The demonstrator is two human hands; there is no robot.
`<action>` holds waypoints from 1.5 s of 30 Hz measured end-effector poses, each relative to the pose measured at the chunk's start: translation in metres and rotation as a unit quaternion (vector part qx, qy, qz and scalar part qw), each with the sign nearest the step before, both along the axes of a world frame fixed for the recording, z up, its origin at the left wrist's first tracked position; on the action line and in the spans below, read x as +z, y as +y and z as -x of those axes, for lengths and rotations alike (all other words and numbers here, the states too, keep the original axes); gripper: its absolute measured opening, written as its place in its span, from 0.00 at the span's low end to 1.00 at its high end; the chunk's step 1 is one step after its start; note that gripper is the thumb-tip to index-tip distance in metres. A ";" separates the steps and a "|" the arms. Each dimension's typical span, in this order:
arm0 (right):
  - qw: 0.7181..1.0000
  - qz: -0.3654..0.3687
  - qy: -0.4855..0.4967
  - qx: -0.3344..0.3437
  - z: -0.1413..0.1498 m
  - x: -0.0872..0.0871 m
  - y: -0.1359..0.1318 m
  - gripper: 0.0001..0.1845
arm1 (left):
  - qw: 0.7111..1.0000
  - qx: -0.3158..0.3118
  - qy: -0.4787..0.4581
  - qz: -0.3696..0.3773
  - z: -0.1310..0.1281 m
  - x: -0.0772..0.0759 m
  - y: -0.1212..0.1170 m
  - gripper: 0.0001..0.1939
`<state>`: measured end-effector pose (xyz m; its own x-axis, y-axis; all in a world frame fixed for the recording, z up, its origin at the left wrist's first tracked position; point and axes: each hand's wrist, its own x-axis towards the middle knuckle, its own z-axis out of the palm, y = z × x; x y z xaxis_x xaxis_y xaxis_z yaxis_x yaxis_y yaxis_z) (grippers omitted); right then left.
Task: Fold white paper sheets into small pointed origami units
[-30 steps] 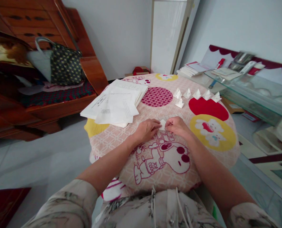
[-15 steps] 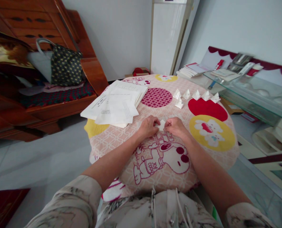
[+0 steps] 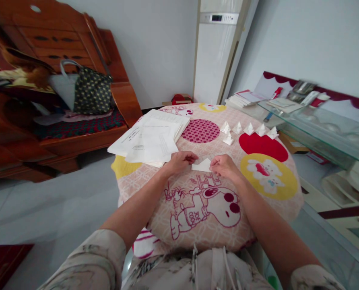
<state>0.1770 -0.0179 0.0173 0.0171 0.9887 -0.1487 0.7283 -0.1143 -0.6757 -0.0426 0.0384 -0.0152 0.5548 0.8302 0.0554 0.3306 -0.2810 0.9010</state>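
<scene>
From my remote view, the small folded white paper [image 3: 202,165] lies on the patterned tablecloth [image 3: 164,209], its long edge running crosswise between the hands, its peak pointing away, its right end pinched by the right hand [image 3: 224,165], the left hand's [image 3: 182,161] curled fingers just beside its left tip.

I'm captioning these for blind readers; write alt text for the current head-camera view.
A person's left hand and right hand flank a small folded white paper on a cartoon-patterned cloth. Loose papers lie to the left; six folded paper shapes sit farther back, right.
</scene>
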 end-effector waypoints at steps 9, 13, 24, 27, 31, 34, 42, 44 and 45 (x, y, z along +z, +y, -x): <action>0.996 0.078 0.000 0.051 -0.006 0.001 0.034 0.12 | 0.987 0.002 0.123 -0.101 -0.009 0.017 -0.002 0.15; 0.966 0.077 0.233 0.081 -0.017 0.011 0.041 0.17 | 0.993 0.078 -0.085 0.013 -0.012 0.025 0.012 0.23; 0.874 -0.003 0.486 0.001 0.001 -0.012 0.060 0.21 | 0.917 0.059 -0.355 0.172 -0.045 0.021 0.030 0.26; 0.876 -0.015 0.482 -0.002 0.000 -0.016 0.058 0.19 | 0.915 0.067 -0.367 0.153 -0.044 0.015 0.030 0.26; 0.885 -0.040 0.464 -0.016 0.003 -0.017 0.056 0.18 | 0.914 0.117 -0.367 0.122 -0.043 0.011 0.034 0.26; 0.895 -0.052 0.443 -0.029 0.010 -0.019 0.054 0.18 | 0.916 0.160 -0.348 0.118 -0.041 0.009 0.035 0.21; 0.909 -0.124 0.394 -0.062 0.016 -0.023 0.057 0.18 | 0.928 0.133 -0.325 0.123 -0.036 0.013 0.029 0.19; 0.910 -0.130 0.390 -0.054 0.014 -0.024 0.058 0.18 | 0.936 0.117 -0.312 0.113 -0.038 0.011 0.028 0.19; 0.912 -0.125 0.389 -0.040 0.014 -0.024 0.059 0.17 | 0.940 0.113 -0.305 0.104 -0.039 0.009 0.028 0.20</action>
